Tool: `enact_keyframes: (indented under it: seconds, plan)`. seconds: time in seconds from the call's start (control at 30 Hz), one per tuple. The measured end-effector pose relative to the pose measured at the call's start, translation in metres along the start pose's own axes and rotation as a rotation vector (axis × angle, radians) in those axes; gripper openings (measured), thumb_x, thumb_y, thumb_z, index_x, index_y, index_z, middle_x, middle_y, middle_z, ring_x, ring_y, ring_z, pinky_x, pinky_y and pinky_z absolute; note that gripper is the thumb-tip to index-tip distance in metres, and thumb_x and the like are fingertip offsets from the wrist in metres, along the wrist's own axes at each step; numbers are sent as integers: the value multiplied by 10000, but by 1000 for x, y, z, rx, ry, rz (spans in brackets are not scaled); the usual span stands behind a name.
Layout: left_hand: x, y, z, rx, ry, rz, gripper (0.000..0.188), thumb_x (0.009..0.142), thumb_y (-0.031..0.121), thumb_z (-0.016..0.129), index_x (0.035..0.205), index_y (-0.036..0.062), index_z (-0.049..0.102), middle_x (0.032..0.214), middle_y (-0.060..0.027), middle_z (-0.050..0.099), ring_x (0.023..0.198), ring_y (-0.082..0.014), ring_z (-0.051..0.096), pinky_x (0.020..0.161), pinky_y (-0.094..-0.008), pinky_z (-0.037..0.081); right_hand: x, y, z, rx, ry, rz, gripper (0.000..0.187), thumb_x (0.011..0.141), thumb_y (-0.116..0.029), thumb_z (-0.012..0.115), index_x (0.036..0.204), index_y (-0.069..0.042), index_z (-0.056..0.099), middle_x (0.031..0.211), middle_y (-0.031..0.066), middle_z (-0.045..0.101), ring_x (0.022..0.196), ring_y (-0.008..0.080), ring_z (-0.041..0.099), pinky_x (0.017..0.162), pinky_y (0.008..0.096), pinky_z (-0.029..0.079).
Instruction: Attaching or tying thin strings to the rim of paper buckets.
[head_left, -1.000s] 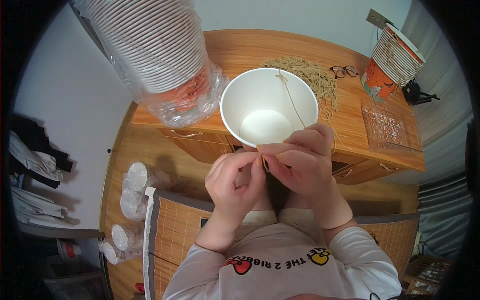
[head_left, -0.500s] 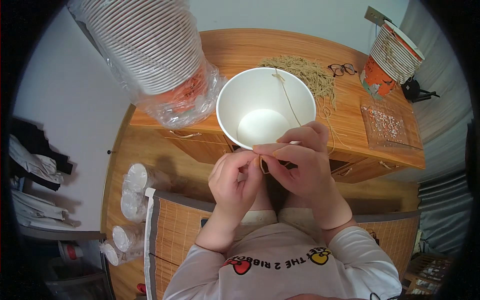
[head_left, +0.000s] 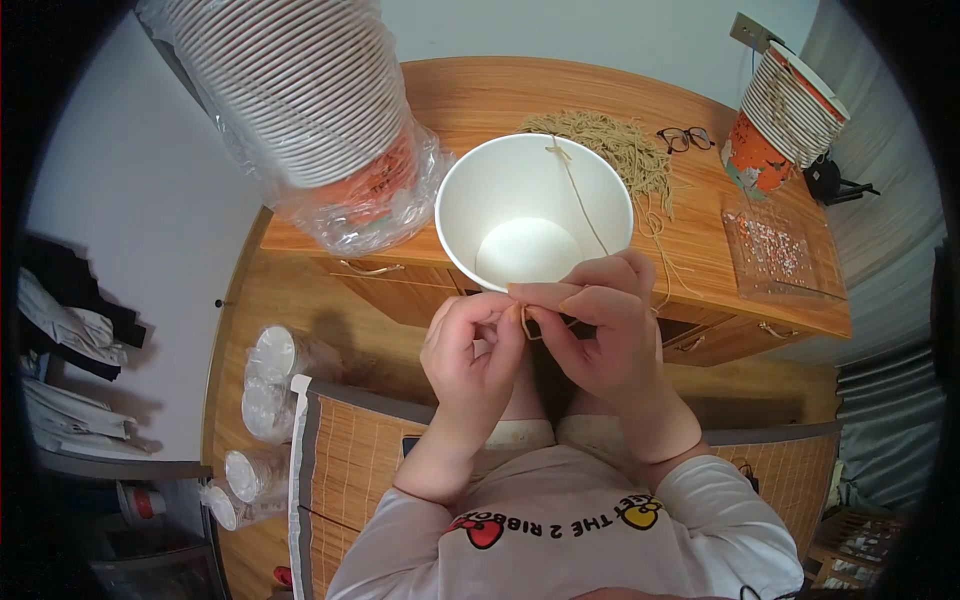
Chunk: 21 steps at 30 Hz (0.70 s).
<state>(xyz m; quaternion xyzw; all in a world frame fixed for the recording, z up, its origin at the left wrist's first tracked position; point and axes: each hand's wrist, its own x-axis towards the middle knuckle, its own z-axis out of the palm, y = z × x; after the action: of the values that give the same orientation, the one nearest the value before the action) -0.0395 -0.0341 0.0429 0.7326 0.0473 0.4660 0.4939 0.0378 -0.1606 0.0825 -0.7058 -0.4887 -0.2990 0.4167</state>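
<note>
A large white paper bucket (head_left: 530, 250) stands at the desk's near edge with its mouth tilted toward me. A tan cord (head_left: 577, 190) is knotted at its far rim and runs across the inside to my right hand. At the near rim my left hand (head_left: 472, 340) pinches the cord, thumb against forefinger. My right hand (head_left: 605, 320) is closed on the cord just beside it, the fingertips of both hands almost touching. A small loop of cord hangs below the fingertips. Exactly how the cord passes at the near rim is hidden by my fingers.
Behind the bucket lies a heap of tan cords (head_left: 615, 145), with glasses (head_left: 685, 139) beside it. A tall plastic-wrapped stack of buckets (head_left: 300, 110) stands left. At right are another bucket stack (head_left: 785, 125) and a clear tray of small bits (head_left: 770, 250). Wrapped stacks (head_left: 275, 355) lie on the floor.
The bucket has shifted very slightly to the right. My fingers have moved a little at the near rim, and the small cord loop below them shows more plainly. Both hands keep their pinch.
</note>
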Motion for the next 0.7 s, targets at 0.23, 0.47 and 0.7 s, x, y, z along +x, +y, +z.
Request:
enact_keyframes:
  seconds: [0.23,0.47,0.7]
  plan:
    - [3,2,0,74,-13,98,105,806,-1,725,886,26,662,753,-64,628,613,-143,569,551,-247,453,-2,7,3,-8,36,-49,371,734,-104,773,1084,-195,686,811,-70,556,803,116,534,798,322,355]
    - [8,10,-3,160,-29,161,121,788,-11,736,877,28,664,777,-67,661,634,-166,585,556,-260,465,-2,5,2,-37,110,-52,375,706,-97,777,1056,-189,678,817,-67,561,790,118,535,783,323,359]
    - [6,7,3,69,-7,87,120,781,-16,739,861,28,660,749,-49,644,614,-142,565,537,-246,453,-4,3,5,42,92,20,301,759,-81,763,1036,-155,672,829,-55,581,825,135,556,825,334,351]
